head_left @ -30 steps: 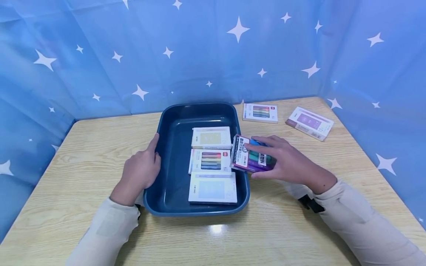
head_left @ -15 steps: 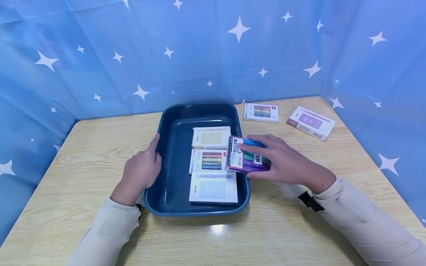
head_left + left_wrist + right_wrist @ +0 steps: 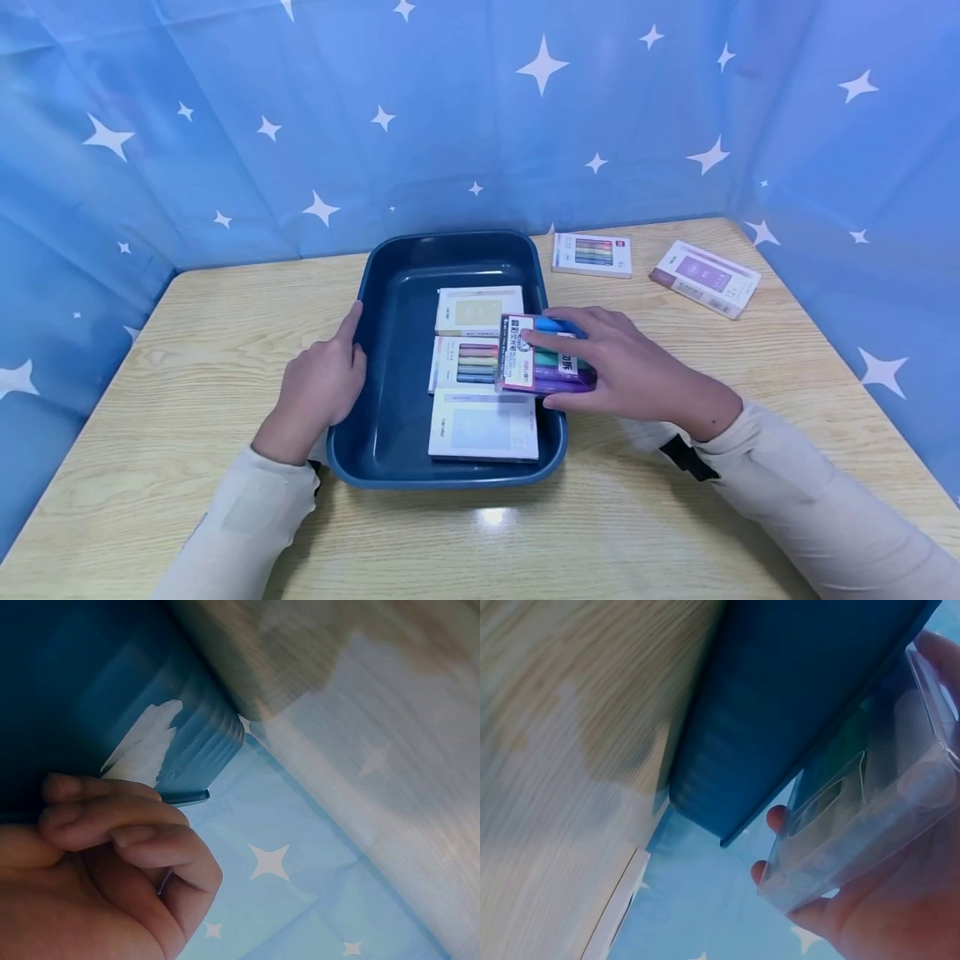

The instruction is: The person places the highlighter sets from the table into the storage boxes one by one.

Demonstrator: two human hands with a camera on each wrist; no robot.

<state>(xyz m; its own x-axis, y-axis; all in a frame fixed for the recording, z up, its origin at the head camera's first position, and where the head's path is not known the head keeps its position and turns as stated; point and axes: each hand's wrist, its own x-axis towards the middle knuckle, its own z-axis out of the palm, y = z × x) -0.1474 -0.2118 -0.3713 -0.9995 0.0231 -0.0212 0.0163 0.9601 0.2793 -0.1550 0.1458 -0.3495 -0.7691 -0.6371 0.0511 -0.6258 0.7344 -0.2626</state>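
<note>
My right hand (image 3: 626,367) grips a clear plastic pack of highlighters (image 3: 525,358), with blue, green and purple barrels, over the right rim of the dark blue tray (image 3: 405,482). In the right wrist view, fingers and thumb span the transparent pack (image 3: 855,817) beside the tray's outer wall (image 3: 780,697). My left hand (image 3: 318,387) holds the tray's left rim, index finger pointing along it; in the left wrist view its fingers (image 3: 120,817) curl by the wall. Inside the tray lie a yellow-panelled box (image 3: 480,310), a box with a window onto coloured sticks (image 3: 463,364) and a pale-blue-panelled box (image 3: 480,427).
Behind my right hand on the wooden table (image 3: 187,350) lie a windowed white box (image 3: 592,255) and a purple-panelled white box (image 3: 705,278). A blue star-patterned curtain (image 3: 435,117) hangs along the table's back and sides.
My right hand has carried the highlighter pack leftward from the tray's right rim, so it now overlaps the middle box. The left hand stays at the left rim.
</note>
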